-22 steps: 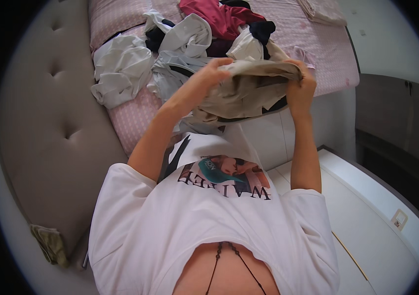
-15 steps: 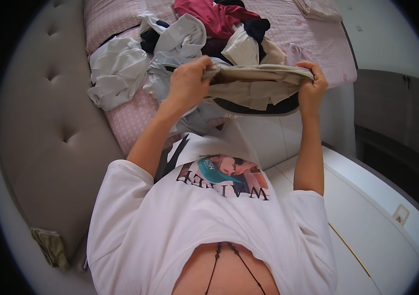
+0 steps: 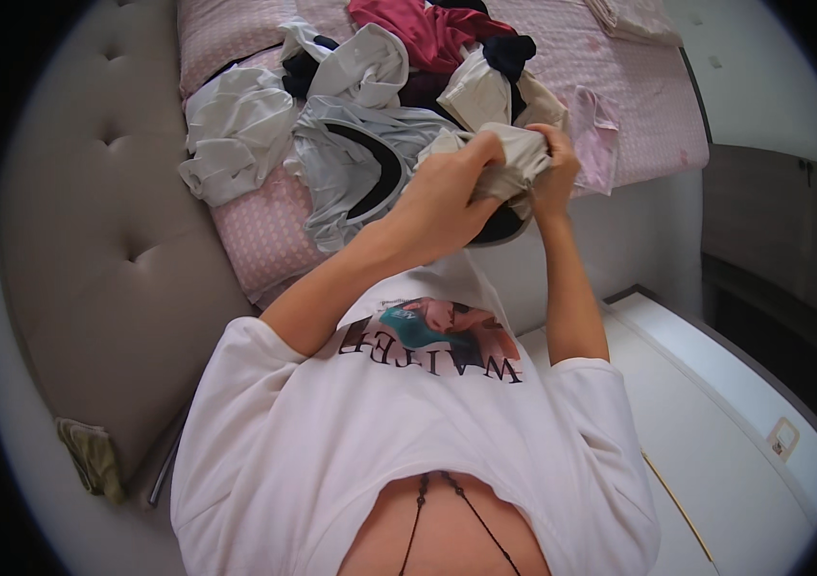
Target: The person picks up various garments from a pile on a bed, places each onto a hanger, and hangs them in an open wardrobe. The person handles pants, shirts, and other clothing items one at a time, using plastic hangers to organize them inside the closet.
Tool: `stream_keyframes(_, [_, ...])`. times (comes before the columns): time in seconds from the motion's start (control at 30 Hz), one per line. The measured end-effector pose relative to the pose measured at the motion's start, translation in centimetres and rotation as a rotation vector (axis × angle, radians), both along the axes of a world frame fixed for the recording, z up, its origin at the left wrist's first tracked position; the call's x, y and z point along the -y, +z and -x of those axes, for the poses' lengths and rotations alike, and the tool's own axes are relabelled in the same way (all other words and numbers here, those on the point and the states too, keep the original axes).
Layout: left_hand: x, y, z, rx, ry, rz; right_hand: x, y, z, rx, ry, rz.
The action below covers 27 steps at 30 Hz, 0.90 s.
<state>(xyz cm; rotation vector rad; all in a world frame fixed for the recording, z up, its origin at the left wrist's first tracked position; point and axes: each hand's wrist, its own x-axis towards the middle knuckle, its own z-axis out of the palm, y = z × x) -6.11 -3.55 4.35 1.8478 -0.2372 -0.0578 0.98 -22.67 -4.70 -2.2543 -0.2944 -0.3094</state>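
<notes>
Close in front of my chest, a beige garment (image 3: 512, 179) is bunched between my hands, with a black part hanging below it. What kind of garment it is, I cannot make out. My left hand (image 3: 449, 200) is closed on its near left side, thumb on top. Gripping the right end, my right hand (image 3: 554, 175) has its fingers curled over the upper edge. Just beyond my left hand, a light grey garment (image 3: 324, 154) with a curved black band lies on the bed.
The pink patterned bed (image 3: 653, 91) carries white shirts (image 3: 240, 134), a red garment (image 3: 427, 38), a cream garment (image 3: 475, 91), a black bundle (image 3: 509, 56) and a pink cloth (image 3: 594, 144). A tufted grey headboard (image 3: 92, 250) stands left, a white surface (image 3: 715, 384) right.
My hands have come together, the left moving right, so the stretched beige garment is now bunched up. The light grey garment's black band has come into sight.
</notes>
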Motion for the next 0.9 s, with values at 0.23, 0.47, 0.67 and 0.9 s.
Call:
stream_keyframes(0.23, [-1.5, -5.1, 1.7, 0.117, 0.097, -0.471, -0.5, 5.1, 1.0, 0.216, 0.111, -0.131])
stream_keyframes(0.47, [-1.7, -4.2, 1.4, 0.009, 0.177, -0.034, -1.8, 5.2, 4.0, -0.200, 0.443, 0.222])
stream_keyframes(0.67, [-0.5, -2.7, 4.3, -0.276, 0.009, 0.028, -0.3, 1.0, 2.2, 0.186, 0.171, 0.248])
stream_keyframes(0.9, [-2.0, -8.1, 3.4, -0.113, 0.007, -0.392, -1.7, 3.2, 3.5, 0.164, 0.220, 0.014])
